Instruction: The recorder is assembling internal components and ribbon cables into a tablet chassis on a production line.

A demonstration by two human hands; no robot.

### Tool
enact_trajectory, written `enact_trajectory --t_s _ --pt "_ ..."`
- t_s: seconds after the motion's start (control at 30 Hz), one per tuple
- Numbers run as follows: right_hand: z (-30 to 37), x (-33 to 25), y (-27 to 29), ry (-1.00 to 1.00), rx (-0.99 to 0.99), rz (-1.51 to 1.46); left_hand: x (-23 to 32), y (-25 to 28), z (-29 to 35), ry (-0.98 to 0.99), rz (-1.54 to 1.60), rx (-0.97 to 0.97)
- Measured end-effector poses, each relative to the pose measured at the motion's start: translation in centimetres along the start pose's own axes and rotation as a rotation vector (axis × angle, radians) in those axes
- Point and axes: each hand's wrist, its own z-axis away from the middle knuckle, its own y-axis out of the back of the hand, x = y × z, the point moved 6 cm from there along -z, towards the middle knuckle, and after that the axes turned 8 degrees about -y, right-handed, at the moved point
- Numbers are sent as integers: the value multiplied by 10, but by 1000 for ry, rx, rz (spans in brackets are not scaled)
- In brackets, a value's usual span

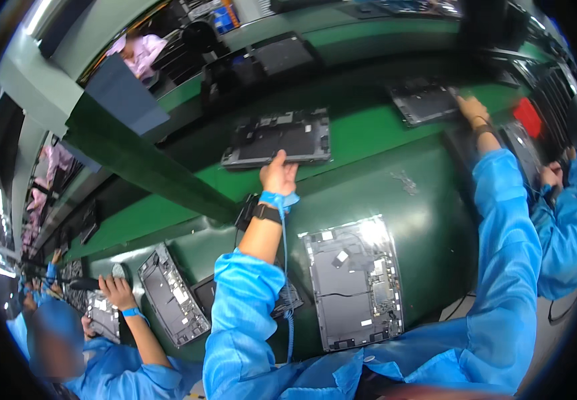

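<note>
My left hand [278, 179], with a blue wrist strap and a dark band at the wrist, grips the near edge of an opened laptop base [278, 140] at the green conveyor belt, its inner parts showing. My right hand [473, 111] reaches far right, its fingers closed at the right edge of a second opened laptop base [425, 103] on the belt; the fingertips are partly hidden. Right in front of me a third laptop base [352, 293] lies on the green bench, with a black cable across it, a circuit board and a small white-labelled piece on top.
A green post [148, 160] rises left of my left arm. Clear scraps [405, 181] lie on the bench. Another laptop base [173, 297] sits beside a co-worker's hand [116, 292] at left. A second co-worker's hands [552, 176] and a red piece [527, 117] are at right.
</note>
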Motion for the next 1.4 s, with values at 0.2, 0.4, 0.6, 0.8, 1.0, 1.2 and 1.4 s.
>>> enact_trajectory --t_s 0.2,0.4,0.6,0.8,1.0,1.2,1.4 --pt "-44 22 -28 29 -139 -114 15 -28 39 80 -129 19" --pt "-39 24 -35 97 -525 -1314 4 -55 114 302 10 39" --pt "89 -10 18 219 -1070 -1585 -34 -99 153 388 28 -297" --pt "361 33 82 334 -890 -1821 -69 -117 230 202 -125 -319" --pt "483 94 49 156 -793 -1933 -32 -55 291 -65 -3 -412" --pt "458 90 46 384 -1103 -1371 13 29 325 13 -333 -424" --pt "529 102 44 703 -862 -995 20 57 340 19 -510 -122"
